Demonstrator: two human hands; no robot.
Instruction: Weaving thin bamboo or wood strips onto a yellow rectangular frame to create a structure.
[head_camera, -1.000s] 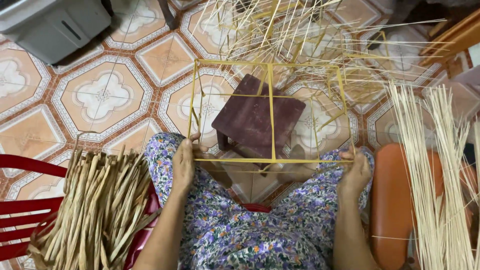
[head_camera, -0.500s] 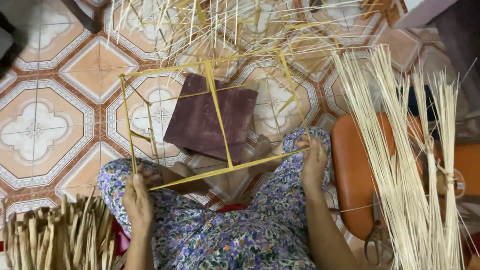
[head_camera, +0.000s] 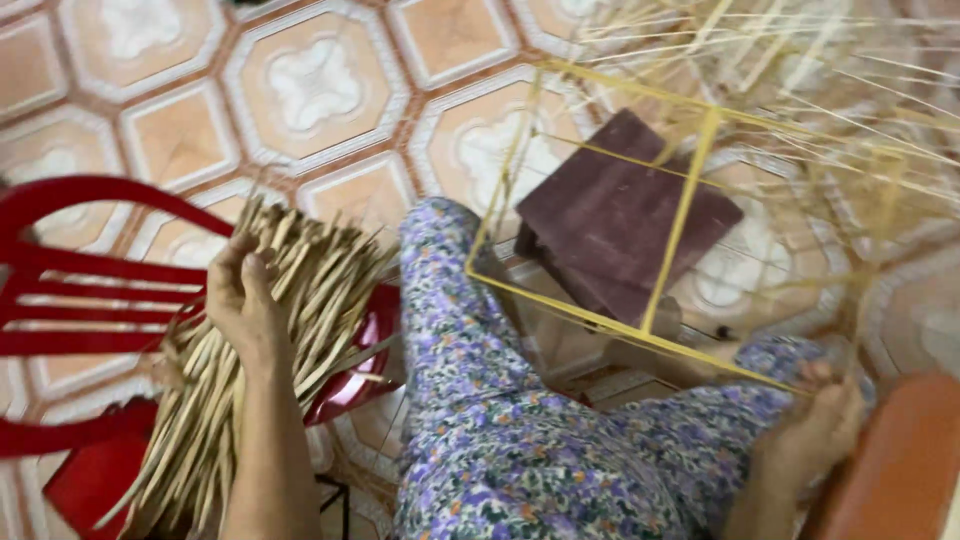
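Note:
My left hand (head_camera: 243, 300) rests on a pile of short tan bamboo sticks (head_camera: 270, 340) lying on a red plastic chair (head_camera: 80, 300) at my left, its fingers curled over the sticks. My right hand (head_camera: 815, 425) holds the near corner of a yellow bamboo-strip frame (head_camera: 680, 235) that sits over my knees in floral trousers (head_camera: 480, 420). Inside the frame lies a dark maroon square block (head_camera: 625, 215) on the floor.
The floor is patterned orange and white tile (head_camera: 310, 90). A tangle of thin bamboo strips (head_camera: 820, 80) spreads at the upper right. An orange surface (head_camera: 905, 470) sits at the lower right corner.
The view has swung left. My left hand let go of the frame and moved onto the stick pile on the red chair. My right hand stays at the frame's corner.

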